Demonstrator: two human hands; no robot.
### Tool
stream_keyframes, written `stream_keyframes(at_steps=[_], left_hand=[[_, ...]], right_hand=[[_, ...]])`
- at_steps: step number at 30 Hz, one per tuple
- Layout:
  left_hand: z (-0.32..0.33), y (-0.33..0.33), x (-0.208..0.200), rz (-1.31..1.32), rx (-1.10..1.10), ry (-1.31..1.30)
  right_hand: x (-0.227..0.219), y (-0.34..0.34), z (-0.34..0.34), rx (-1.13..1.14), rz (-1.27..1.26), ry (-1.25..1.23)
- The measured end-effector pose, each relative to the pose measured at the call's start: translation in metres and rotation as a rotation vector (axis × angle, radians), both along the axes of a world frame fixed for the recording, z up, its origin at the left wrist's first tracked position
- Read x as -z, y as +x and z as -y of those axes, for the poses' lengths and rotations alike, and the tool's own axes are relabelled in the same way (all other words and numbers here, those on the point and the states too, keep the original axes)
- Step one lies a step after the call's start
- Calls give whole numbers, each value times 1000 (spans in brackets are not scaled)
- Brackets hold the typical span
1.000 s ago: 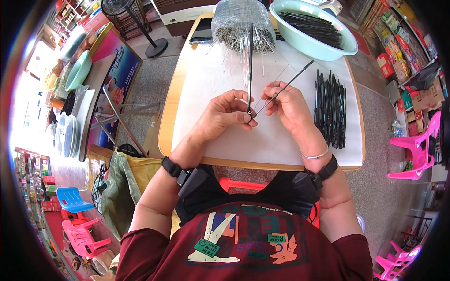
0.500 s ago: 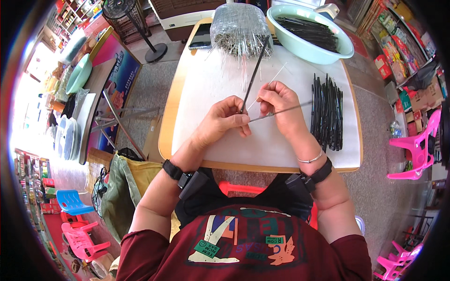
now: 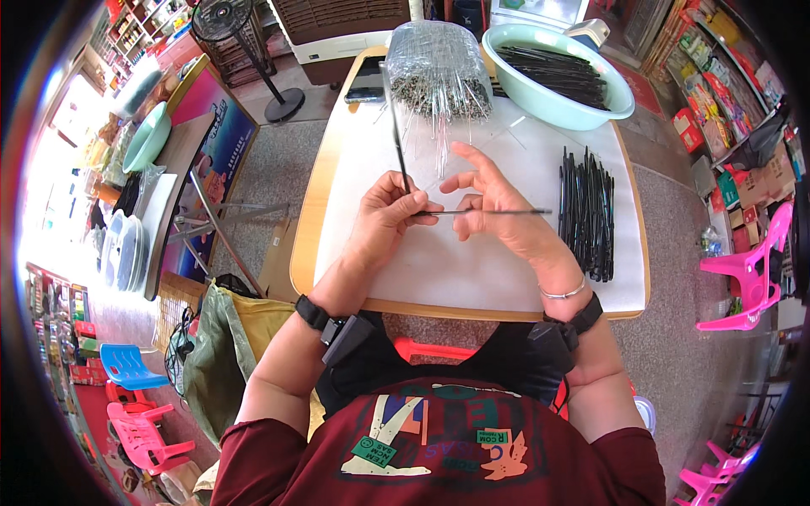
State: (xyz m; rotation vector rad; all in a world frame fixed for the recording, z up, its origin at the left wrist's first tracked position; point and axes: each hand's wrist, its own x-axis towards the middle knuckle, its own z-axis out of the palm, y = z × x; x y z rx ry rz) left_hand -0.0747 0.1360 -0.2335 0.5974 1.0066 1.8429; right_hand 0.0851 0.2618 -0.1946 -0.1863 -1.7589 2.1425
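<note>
My left hand (image 3: 390, 212) is closed in a pinch near the middle of the white-topped table (image 3: 354, 169). Its fingers grip a thin black rod (image 3: 396, 135) that points up and away, and a second, slimmer dark rod (image 3: 515, 211) that lies level to the right. That second rod crosses my right hand (image 3: 498, 211), whose fingers are spread, with nothing seen pinched in them. Beyond my hands, a clear plastic bag (image 3: 434, 55) holds many thin metallic wires, some trailing toward me. A row of black rods (image 3: 586, 215) lies to the right of my right hand.
A pale green basin (image 3: 620, 110) full of black rods stands at the far right of the table. A dark phone (image 3: 367, 80) lies at the far left. Left of the table is a folding table (image 3: 181, 152); a pink chair (image 3: 747, 270) stands to the right.
My right hand has opened its pinch and spread its fingers; the pale thin strip it held is out of it. My left hand has shifted left, its upright rod now leaning left.
</note>
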Motion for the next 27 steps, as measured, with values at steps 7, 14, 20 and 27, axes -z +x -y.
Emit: stream_keyframes(at_steps=[7,14,20,27], left_hand=[[2,14,-22,-395,182,-287],[2,13,-13,-383,117,-224],[1,9,0,-460,94,-207],[-2,13,-3,-485,93,-204]], right_hand=[[11,-3,-7,-72,104,-192],[9,-4,-4,5,58,-187],[12,-3,-8,47,51,-131],[12,-4,-5,81,27,-95]])
